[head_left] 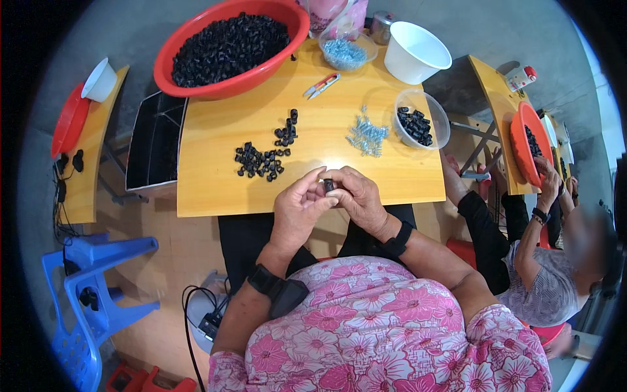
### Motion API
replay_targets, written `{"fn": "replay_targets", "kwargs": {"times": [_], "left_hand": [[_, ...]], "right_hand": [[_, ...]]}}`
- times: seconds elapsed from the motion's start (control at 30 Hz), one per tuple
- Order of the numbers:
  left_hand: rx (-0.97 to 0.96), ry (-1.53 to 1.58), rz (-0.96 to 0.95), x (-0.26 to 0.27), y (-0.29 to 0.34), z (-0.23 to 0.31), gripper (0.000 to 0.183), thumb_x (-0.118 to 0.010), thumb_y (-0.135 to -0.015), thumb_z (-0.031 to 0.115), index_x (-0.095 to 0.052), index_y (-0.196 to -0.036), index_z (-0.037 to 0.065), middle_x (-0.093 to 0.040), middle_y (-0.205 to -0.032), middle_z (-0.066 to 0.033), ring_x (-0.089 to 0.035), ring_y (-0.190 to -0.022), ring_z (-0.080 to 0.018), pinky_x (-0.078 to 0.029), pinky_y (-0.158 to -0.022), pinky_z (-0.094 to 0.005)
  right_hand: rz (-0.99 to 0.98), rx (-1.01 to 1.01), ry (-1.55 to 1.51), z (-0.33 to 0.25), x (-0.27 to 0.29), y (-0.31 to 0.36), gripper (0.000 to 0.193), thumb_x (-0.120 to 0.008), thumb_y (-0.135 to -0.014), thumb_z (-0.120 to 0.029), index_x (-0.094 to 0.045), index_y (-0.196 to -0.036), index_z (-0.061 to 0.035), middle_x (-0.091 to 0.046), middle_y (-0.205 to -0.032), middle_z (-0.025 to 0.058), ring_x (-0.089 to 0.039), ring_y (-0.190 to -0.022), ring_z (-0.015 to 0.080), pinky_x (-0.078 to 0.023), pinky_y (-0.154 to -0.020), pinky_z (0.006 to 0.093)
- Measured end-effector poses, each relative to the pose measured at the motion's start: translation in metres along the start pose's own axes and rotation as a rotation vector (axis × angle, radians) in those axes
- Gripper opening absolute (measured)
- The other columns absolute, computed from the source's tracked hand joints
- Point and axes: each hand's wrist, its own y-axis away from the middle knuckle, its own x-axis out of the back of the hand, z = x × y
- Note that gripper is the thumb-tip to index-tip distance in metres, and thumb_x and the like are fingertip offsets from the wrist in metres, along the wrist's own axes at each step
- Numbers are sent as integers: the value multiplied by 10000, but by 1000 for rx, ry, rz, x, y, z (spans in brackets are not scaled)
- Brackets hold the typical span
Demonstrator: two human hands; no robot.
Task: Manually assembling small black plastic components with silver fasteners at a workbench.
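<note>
Close to the table's front edge, my left hand (300, 204) and my right hand (357, 198) meet around one small black plastic piece (329, 186). Fingertips of both hands pinch it, hiding part of it. Just beyond my left hand lies a loose group of the same black pieces (257, 160), with a few more trailing away toward the back. A small pile of silvery-blue screws (368, 136) is spread on the wood past my right hand. To its right stands a clear plastic tub (436, 124) partly filled with black pieces.
A big red basin (296, 32) heaped with black pieces sits at the back left. Also at the back are red-handled snips (322, 85), a clear bowl (372, 49) of screws and a white bucket (418, 53). A blue plastic stool (98, 261) stands left; a co-worker (539, 261) sits right.
</note>
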Motion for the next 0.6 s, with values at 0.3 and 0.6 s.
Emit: {"fn": "replay_targets", "kwargs": {"times": [0.3, 0.6], "left_hand": [[131, 11, -2, 4, 5, 2, 559, -643, -806, -48, -484, -1340, -1, -563, -908, -14, -561, -796, -56, -475, -732, -190], [72, 34, 26, 0, 2, -8, 431, -671, -802, -8, -595, -1223, 45, -612, -904, -48, -596, -791, -93, -518, -735, -231]], "right_hand": [[268, 70, 257, -21, 51, -17, 287, -630, -807, -65, -602, -1092, -51, -601, -920, 152, -590, -842, 329, -479, -745, 380], [441, -172, 672, 2, 126, -47, 307, -661, -760, -44, -627, -1065, -42, -607, -857, 142, -589, -789, 337, -484, -713, 415]]}}
